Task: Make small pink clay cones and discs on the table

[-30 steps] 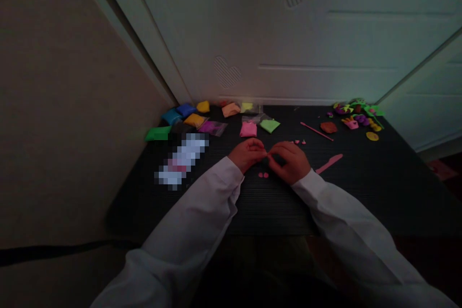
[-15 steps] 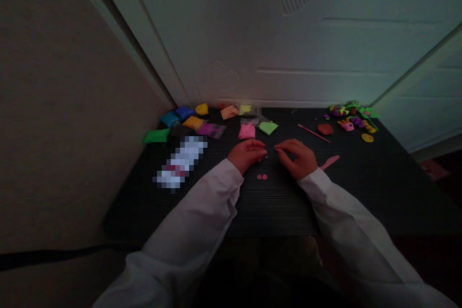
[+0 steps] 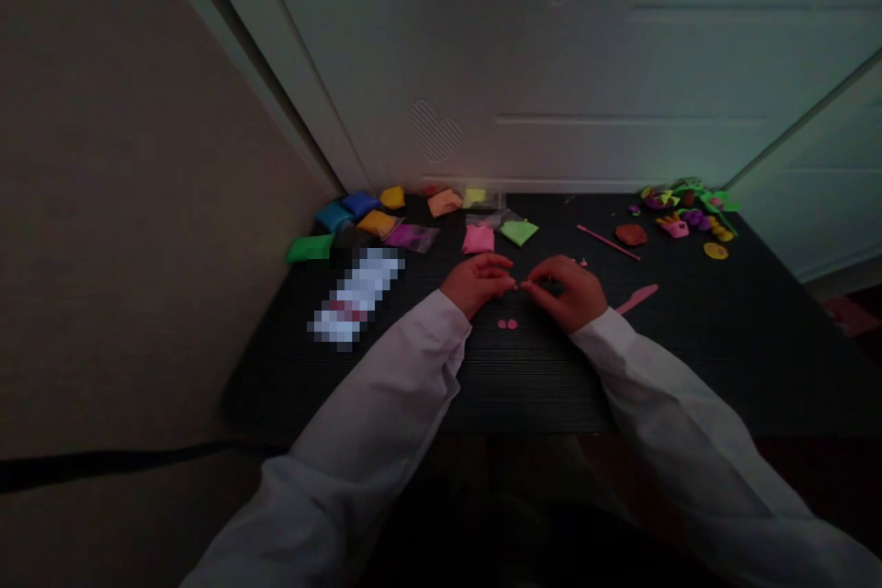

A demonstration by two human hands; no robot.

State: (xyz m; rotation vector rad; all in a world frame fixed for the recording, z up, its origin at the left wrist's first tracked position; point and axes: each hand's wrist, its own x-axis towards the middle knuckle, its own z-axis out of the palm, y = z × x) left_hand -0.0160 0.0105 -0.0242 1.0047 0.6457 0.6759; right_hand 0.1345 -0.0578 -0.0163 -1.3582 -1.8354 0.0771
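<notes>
A tiny ball of pink modelling clay (image 3: 515,287) shows at the fingertips of my left hand (image 3: 479,285), whose thumb and forefinger are closed at it. My right hand (image 3: 571,292) faces it just to the right, thumb and forefinger pinched together; whatever sits in that pinch is too small to make out. Closer to me, two flat pink clay discs (image 3: 507,324) lie side by side on the dark table (image 3: 524,377). Small pale bits (image 3: 583,263) show just behind my right hand. A pink plastic clay knife (image 3: 638,298) lies beside my right wrist.
Packets of coloured clay line the back left, with a pink packet (image 3: 479,239) and a green packet (image 3: 519,231) behind my hands. At right are a pink stick tool (image 3: 608,242), a red clay lump (image 3: 630,234) and finished clay figures (image 3: 695,219). A blurred white sheet (image 3: 362,294) lies left.
My hands have come closer together, their fingertips now almost meeting. The tiny pink ball, before just below my left fingers, is now at their tips. The view has shifted slightly.
</notes>
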